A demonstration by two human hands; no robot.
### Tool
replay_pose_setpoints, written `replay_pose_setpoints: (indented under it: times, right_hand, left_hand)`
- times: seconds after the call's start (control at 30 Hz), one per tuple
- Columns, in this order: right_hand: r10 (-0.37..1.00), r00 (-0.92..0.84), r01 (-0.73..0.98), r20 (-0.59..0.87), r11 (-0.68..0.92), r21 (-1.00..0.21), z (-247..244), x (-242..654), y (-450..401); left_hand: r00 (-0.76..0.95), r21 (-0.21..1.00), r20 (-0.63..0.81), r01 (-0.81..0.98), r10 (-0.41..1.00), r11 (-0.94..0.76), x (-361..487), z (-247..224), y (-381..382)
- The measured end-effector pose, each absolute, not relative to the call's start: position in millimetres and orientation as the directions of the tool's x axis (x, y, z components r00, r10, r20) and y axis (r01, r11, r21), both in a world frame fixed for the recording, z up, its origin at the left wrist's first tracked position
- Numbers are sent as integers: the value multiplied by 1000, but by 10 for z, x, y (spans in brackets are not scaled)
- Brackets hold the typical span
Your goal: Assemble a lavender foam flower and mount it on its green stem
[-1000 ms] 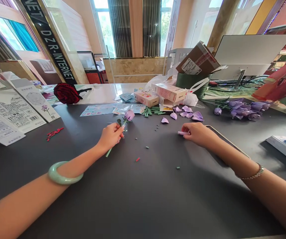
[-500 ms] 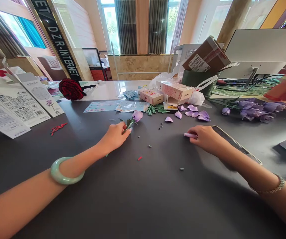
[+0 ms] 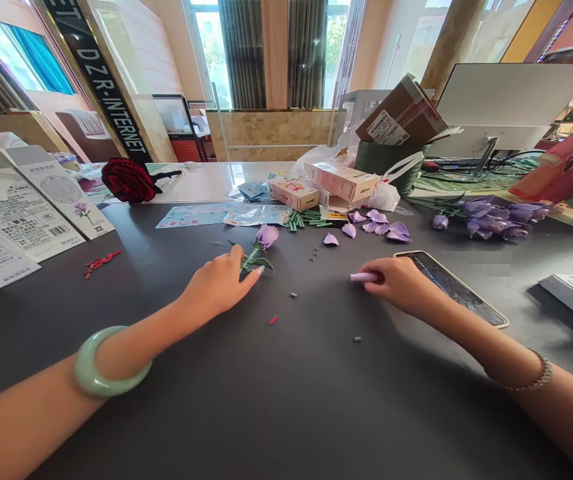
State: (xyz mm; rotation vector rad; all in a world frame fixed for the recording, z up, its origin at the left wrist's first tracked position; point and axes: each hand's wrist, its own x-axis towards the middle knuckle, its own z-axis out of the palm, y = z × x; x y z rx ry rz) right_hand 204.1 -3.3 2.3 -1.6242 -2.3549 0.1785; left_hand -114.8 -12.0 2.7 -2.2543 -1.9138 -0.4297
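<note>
My left hand [image 3: 219,277] rests on the dark table with thumb and index finger spread apart. Between and just beyond them lies a purple artificial rose [image 3: 267,236], its leafy green stem partly hidden by the fingers. My right hand [image 3: 392,275] is closed round a short lilac stick [image 3: 364,277] whose end points left; what kind of tool it is cannot be made out. Under and behind the right wrist lies a phone [image 3: 459,288]. A red bit [image 3: 273,321] and small grey-green tube pieces [image 3: 357,339] lie between the hands.
Loose purple petals [image 3: 376,228], green sticks [image 3: 310,219] and pink boxes [image 3: 294,193] stand at the back. A bunch of purple roses [image 3: 496,219] lies right. White folded cardboard [image 3: 46,207] and red pieces [image 3: 100,263] are left, near a dark red rose [image 3: 129,180].
My left hand has loosened, its thumb moving away from the index finger, and the rose's leaves show between them. The right hand still holds the lilac stick. The view has shifted slightly.
</note>
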Motion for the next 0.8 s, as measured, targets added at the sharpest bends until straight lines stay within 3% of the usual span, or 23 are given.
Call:
replay_pose_setpoints:
  times: [0.1, 0.2, 0.3, 0.4, 0.5, 0.6, 0.8]
  right_hand:
    - [932, -336, 879, 134, 361, -313, 30, 2019, -71]
    - [935, -343, 770, 90, 335, -542, 44, 1957, -134]
    - [934, -358, 508, 15, 208, -836, 66, 1833, -236]
    - [915, -402, 211, -27, 64, -975, 65, 1678, -372]
    - [852, -522, -101, -28, -95, -990, 26, 1544, -518]
    - [768, -641, -290, 6, -235, -928, -17, 1453, -656]
    - [688, -725, -362, -29, -417, -833, -60, 1351, -805]
  left_hand:
    - [127, 15, 303, 990, 944, -138, -1153, 46, -133]
    - [137, -50, 369, 991, 919, -127, -1161, 71, -146]
    - [219, -98, 508, 976, 833, -196, -1126, 108, -203]
    - [380, -53, 555, 904, 740, -424, -999, 173, -379]
    - [520, 83, 462, 781, 719, -619, -804, 251, -670]
    - [653, 194, 334, 658, 680, -728, -637, 297, -936]
    - [696, 133, 484, 541, 531, -831, -561, 243, -1027]
